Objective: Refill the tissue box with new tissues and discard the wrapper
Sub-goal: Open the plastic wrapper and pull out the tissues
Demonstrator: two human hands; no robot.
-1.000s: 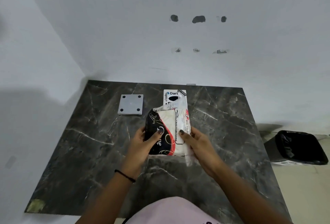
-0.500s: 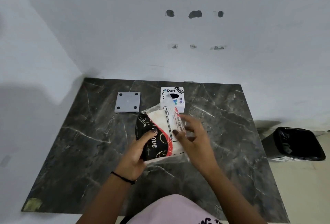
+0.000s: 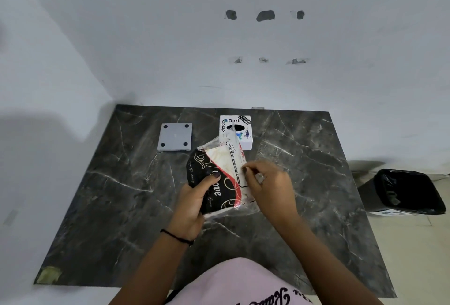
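The tissue pack [image 3: 218, 178] is held above the dark marble table [image 3: 117, 195], near its middle, its long axis running from about 5 o'clock at the near end to 11 o'clock at the far end. The left hand [image 3: 194, 203] wraps the pack's black printed side from 7 o'clock, thumb on top. The right hand [image 3: 266, 183] sits at the pack's 3 o'clock edge, thumb and forefinger drawn together on the clear wrapper film over the white tissues; it is the hand placed to peel the film or draw the stack out.

The white tissue box [image 3: 239, 132] (stickered, its dark oval slot facing up) stands straight beyond the pack at 12 o'clock, so close in this view that the wrapper's loose far end overlaps its front. Its grey square base plate [image 3: 175, 136], with four dark feet showing, lies apart from it at 11 o'clock of the pack. By my reading the box must be turned over before tissues go in.

The black-lined bin [image 3: 409, 191] sits on the floor off the table at 3 o'clock, on the right hand's side. Nothing lies between.
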